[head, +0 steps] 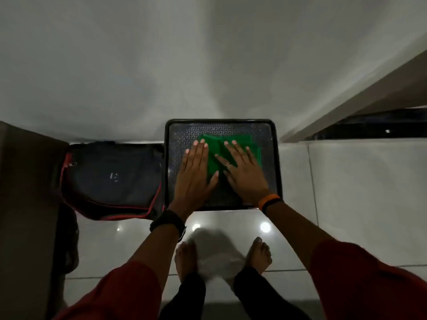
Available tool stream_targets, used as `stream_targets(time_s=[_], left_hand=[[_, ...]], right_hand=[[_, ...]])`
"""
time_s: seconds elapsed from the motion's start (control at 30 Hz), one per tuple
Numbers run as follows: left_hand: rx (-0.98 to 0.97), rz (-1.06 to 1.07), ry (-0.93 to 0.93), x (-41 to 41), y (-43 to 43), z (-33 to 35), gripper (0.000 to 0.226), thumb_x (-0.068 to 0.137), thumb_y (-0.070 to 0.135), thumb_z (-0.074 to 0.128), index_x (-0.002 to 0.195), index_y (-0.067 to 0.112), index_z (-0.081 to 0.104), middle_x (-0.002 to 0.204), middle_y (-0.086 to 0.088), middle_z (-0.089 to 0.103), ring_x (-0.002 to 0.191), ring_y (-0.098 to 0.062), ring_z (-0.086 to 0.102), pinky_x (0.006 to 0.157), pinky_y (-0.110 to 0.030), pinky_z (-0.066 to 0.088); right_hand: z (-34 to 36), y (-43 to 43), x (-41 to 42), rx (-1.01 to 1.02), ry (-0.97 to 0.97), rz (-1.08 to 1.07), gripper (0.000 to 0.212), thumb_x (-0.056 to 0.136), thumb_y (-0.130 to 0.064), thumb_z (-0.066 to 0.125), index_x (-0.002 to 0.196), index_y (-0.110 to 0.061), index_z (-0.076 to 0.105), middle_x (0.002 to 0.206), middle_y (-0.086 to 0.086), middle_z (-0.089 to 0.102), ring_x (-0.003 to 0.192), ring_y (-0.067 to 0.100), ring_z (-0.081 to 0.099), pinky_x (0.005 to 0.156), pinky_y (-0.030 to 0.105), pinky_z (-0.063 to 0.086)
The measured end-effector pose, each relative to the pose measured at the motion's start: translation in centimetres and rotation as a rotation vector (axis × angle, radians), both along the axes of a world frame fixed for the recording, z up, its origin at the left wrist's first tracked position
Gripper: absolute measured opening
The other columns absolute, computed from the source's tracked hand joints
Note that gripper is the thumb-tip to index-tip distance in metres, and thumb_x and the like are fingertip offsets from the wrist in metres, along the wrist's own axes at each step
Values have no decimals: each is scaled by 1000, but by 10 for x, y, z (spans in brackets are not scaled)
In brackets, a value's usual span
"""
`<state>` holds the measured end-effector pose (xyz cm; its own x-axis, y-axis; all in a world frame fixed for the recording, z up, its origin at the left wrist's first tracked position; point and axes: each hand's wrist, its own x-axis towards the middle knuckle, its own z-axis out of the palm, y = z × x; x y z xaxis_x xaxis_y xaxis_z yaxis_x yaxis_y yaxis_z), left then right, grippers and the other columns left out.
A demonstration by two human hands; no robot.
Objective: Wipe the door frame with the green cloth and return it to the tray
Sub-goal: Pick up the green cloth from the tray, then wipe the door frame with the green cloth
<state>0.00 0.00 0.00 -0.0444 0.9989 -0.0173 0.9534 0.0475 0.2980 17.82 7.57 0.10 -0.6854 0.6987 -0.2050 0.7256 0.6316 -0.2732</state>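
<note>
The green cloth (227, 150) lies folded flat in the tray (276, 162), toward its far right part, and the tray sits on the pale tiled floor (346, 192) against the white wall (184, 65). Both hands press palm-down on it with fingers straight and holding nothing: the left hand (196, 169) covers the cloth's left edge and the patterned tray bottom beside it, fingers close together; the right hand (240, 169), fingers slightly spread, rests across the cloth's middle. A dark bag (111, 179) with red piping lies just left of the tray. The door frame (360, 100) runs diagonally at right.
</note>
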Motion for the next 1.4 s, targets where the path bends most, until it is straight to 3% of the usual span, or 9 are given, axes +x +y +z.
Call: stream_targets(time_s=[0.1, 0.17, 0.27, 0.37, 0.47, 0.7, 0.87, 1.1, 1.4], left_hand=[[-38, 41, -43, -2, -1, -28, 78, 105, 47, 35, 162, -5, 23, 171, -21, 22, 161, -34, 16, 132, -52, 17], [-44, 56, -60, -2, -5, -42, 78, 105, 48, 35, 162, -4, 23, 171, -20, 22, 161, -33, 16, 132, -51, 17], [-30, 51, -45, -3, -9, -53, 79, 106, 50, 34, 163, -3, 23, 172, -19, 20, 161, -31, 15, 132, -50, 16], [-24, 65, -31, 0, -4, -37, 77, 106, 48, 34, 161, -5, 25, 171, -21, 22, 161, -33, 19, 131, -52, 21], [43, 64, -6, 0, 4, 9, 76, 104, 45, 38, 160, -7, 29, 170, -23, 26, 159, -35, 23, 130, -52, 24], [257, 46, 53, 8, 33, 216, 78, 107, 50, 34, 165, 0, 17, 175, -16, 13, 163, -28, 9, 134, -45, 12], [530, 12, 29, 28, 63, 400, 74, 105, 42, 38, 164, 0, 21, 173, -17, 17, 163, -28, 9, 134, -41, 7], [965, -49, 53, 63, 118, 658, 72, 105, 39, 39, 163, -1, 18, 172, -18, 18, 163, -29, 10, 134, -42, 8], [1310, -175, 103, 130, 173, 884, 73, 102, 31, 49, 160, -7, 26, 171, -22, 22, 161, -34, 16, 132, -50, 19]], right_hand=[[-27, 7, -2, 29, -25, 83, 57, 111, -31, 50, 164, -33, 31, 177, 7, 16, 164, 30, 12, 132, 60, 12], [-38, 5, -2, 97, 70, 64, 53, 106, -24, 62, 157, -28, 49, 169, 11, 38, 156, 35, 35, 125, 62, 29], [-47, 11, -7, 213, 249, 52, 45, 87, -5, 82, 131, -12, 74, 136, 20, 69, 121, 42, 69, 100, 56, 54], [-29, 23, -17, 164, 352, 29, 34, 77, 10, 84, 109, 3, 78, 103, 25, 74, 92, 44, 73, 79, 47, 62], [13, 20, -15, 107, 383, -109, 26, 77, 15, 81, 102, 10, 77, 95, 29, 71, 89, 48, 71, 77, 52, 62], [218, 13, 31, 236, 587, -449, 40, 79, 9, 86, 117, -1, 78, 101, 21, 70, 96, 39, 66, 81, 50, 61], [390, 18, 59, 564, 715, -575, 47, 77, 0, 90, 121, -10, 77, 101, 10, 69, 96, 23, 53, 87, 21, 31], [631, 57, 75, 937, 1129, -506, 52, 90, -15, 72, 141, -20, 62, 109, -15, 44, 95, 12, 51, 92, 6, 41], [872, 112, 122, 1413, 1344, -466, 39, 91, -7, 70, 129, -3, 72, 96, 14, 52, 93, 18, 43, 95, 5, 34]])
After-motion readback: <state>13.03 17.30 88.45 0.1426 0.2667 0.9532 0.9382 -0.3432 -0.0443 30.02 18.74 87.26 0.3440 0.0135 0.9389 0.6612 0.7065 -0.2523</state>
